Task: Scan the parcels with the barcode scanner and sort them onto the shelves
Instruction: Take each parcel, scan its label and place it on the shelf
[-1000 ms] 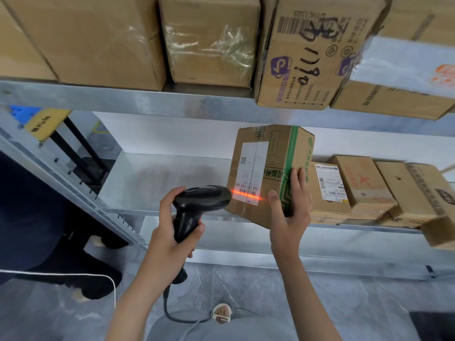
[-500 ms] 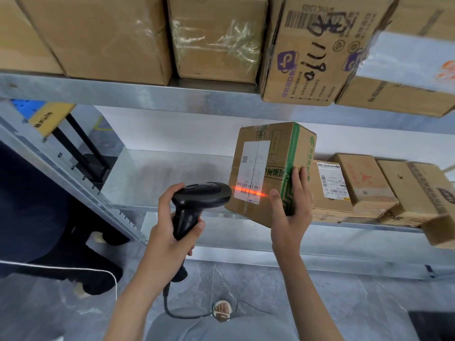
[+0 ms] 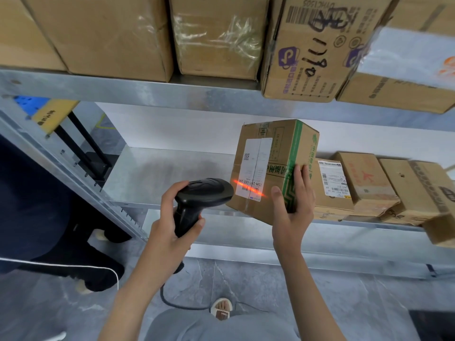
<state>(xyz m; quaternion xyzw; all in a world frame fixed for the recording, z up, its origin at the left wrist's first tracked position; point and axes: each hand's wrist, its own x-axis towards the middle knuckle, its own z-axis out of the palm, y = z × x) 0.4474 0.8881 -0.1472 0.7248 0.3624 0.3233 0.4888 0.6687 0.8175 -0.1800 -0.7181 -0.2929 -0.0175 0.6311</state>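
My right hand (image 3: 291, 212) grips a brown cardboard parcel (image 3: 268, 146) with a green stripe by its lower right corner, holding it tilted in front of the middle shelf (image 3: 157, 178). A white shipping label faces me on the parcel. My left hand (image 3: 170, 227) holds a black barcode scanner (image 3: 202, 195) by its handle, its head almost touching the parcel's left side. A red scan line lies across the barcode at the label's lower end.
Three small parcels (image 3: 364, 183) sit on the middle shelf to the right. Large boxes (image 3: 216, 35) fill the top shelf (image 3: 123, 87). A slanted metal upright (image 3: 64, 163) runs at left, with a person's dark legs (image 3: 49, 217) beside it. The scanner's cable (image 3: 172, 301) hangs to the grey floor.
The parcel and scanner hold nearly the same pose with the red line staying on the label; the view has shifted slightly.
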